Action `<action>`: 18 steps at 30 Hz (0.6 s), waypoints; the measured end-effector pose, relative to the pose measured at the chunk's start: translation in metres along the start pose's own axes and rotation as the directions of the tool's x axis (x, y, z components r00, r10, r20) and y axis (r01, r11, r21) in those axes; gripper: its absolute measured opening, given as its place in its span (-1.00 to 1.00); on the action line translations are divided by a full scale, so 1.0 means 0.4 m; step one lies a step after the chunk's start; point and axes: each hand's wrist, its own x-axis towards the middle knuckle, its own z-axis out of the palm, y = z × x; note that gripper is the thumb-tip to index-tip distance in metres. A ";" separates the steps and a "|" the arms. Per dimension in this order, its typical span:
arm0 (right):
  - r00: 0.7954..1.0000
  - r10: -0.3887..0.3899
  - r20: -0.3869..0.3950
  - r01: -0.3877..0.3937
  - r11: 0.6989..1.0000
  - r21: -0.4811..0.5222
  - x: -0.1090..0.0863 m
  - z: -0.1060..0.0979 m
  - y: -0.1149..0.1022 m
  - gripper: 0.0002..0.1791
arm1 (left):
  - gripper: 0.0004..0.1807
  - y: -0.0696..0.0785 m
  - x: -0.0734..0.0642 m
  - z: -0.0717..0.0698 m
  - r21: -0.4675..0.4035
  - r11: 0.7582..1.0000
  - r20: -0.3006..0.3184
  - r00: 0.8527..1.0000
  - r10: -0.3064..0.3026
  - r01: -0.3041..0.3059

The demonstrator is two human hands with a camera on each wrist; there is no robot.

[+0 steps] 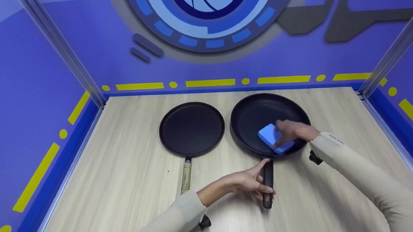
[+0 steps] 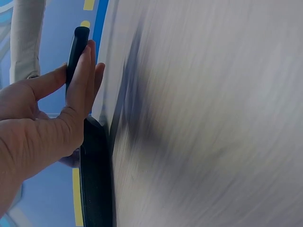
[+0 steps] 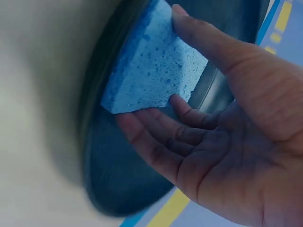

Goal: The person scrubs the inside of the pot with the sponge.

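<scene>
A deep black frying pan (image 1: 257, 109) lies on the right part of the table, its handle (image 1: 268, 173) toward the person. The left hand (image 1: 247, 181) grips that handle between thumb and fingers; the left wrist view shows the black handle (image 2: 77, 52) between them. Inside the pan, the right hand (image 1: 292, 130) pinches a blue sponge (image 1: 268, 134) against the pan's inner surface, near its front right. In the right wrist view the porous sponge (image 3: 151, 66) sits between thumb and fingertips, tilted beside the pan's wall.
To the left of the frying pan lies a flat, low-rimmed black crepe pan (image 1: 192, 129). Its patterned handle (image 1: 186, 177) points toward the person, partly behind the left sleeve (image 1: 178, 216). Blue printed panels (image 1: 204, 72) enclose the wooden table (image 1: 124, 162) at the back and sides.
</scene>
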 end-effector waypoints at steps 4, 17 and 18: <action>0.989 -0.108 -0.105 0.110 0.994 0.019 0.042 0.029 -0.067 -0.21 | 0.13 0.000 -0.001 -0.004 0.011 1.000 0.004 1.000 -0.003 0.003; 0.946 0.078 -0.313 -0.049 0.994 0.098 0.198 -0.016 -0.045 -0.28 | 0.13 0.001 0.002 0.000 -0.022 1.000 0.001 1.000 0.003 -0.003; 0.947 0.102 -0.306 -0.070 0.991 0.114 0.198 -0.025 -0.026 -0.27 | 0.13 0.001 0.002 0.000 -0.026 1.000 0.003 1.000 0.005 -0.005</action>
